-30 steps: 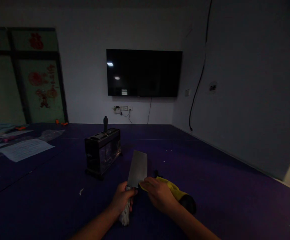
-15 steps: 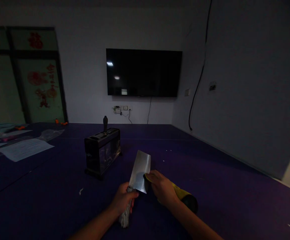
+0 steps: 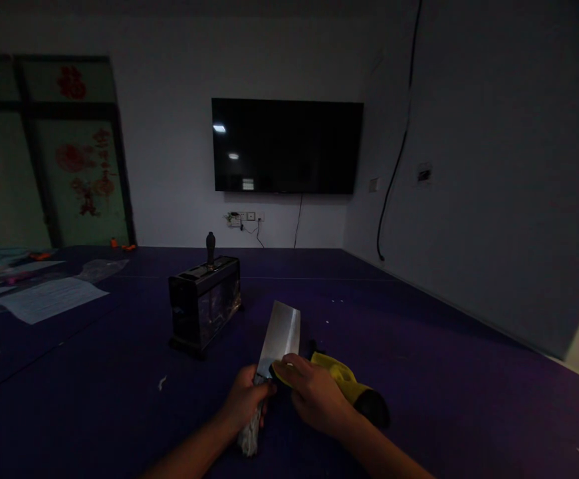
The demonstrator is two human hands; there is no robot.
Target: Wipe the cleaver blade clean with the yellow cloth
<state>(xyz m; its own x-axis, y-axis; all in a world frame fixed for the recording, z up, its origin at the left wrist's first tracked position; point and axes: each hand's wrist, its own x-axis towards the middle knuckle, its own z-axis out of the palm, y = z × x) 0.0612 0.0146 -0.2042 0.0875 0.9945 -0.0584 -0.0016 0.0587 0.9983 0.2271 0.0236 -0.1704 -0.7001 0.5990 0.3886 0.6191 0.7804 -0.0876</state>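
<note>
A cleaver [image 3: 281, 330] points away from me, its broad shiny blade tilted over the purple tabletop. My left hand [image 3: 245, 400] is closed round its handle, which looks wrapped in something pale and wrinkled. In my right hand [image 3: 319, 397] is a yellow and black cloth [image 3: 339, 374], its front part pinched under the fingers against the blade's lower end near the handle. The rest of the cloth trails to the right of that hand, and its dark end lies toward the table. The blade's lower right part is hidden behind my right fingers.
Left of the cleaver stands a black knife block [image 3: 189, 309] with one dark handle [image 3: 210, 249] sticking up. Papers [image 3: 54, 298] and clear plastic [image 3: 100, 268] lie at far left. Small scraps [image 3: 162, 382] dot the purple table [image 3: 119, 412]. A television [image 3: 288, 146] hangs on the wall.
My right hand has slid the cloth down and left along the blade toward the handle. The left hand and the cleaver have barely moved.
</note>
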